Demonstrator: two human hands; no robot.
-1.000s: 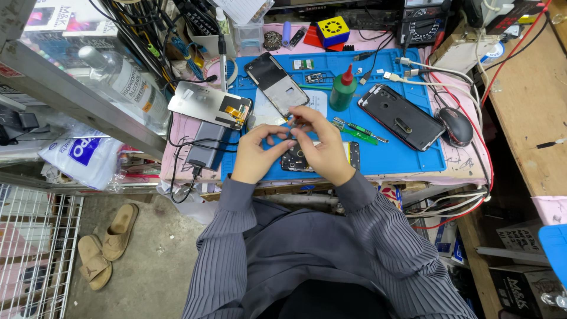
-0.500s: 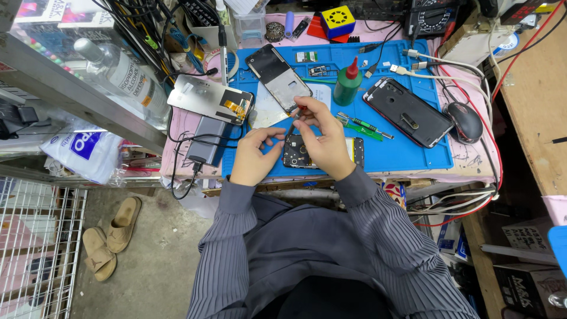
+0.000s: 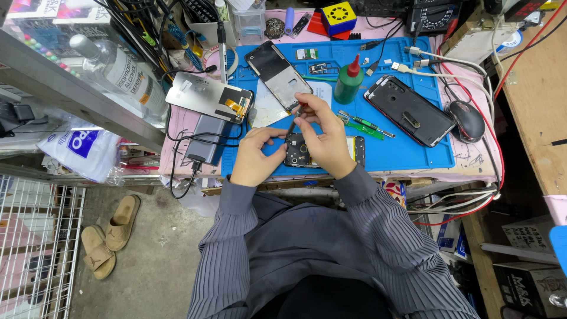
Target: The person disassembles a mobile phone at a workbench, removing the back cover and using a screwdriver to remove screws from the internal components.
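An opened phone (image 3: 322,150) is lying on the blue mat (image 3: 413,156) at the near edge of the surface, partly hidden under both hands. The right hand (image 3: 325,133) is pinching a thin dark screwdriver (image 3: 293,122) with its fingers closed on the handle, the tip pointing down toward the phone's left end. The left hand (image 3: 257,155) is curling against that same end, fingers drawn together on the phone's edge to steady it. Just beyond the phone, a green bottle (image 3: 348,82) is standing upright, and a second dark phone (image 3: 410,110) is lying to the right of it. The tip could slip and scratch the bare circuit board if the phone shifts, and a loosened screw could roll off the near edge, since the phone is sitting so close to it.
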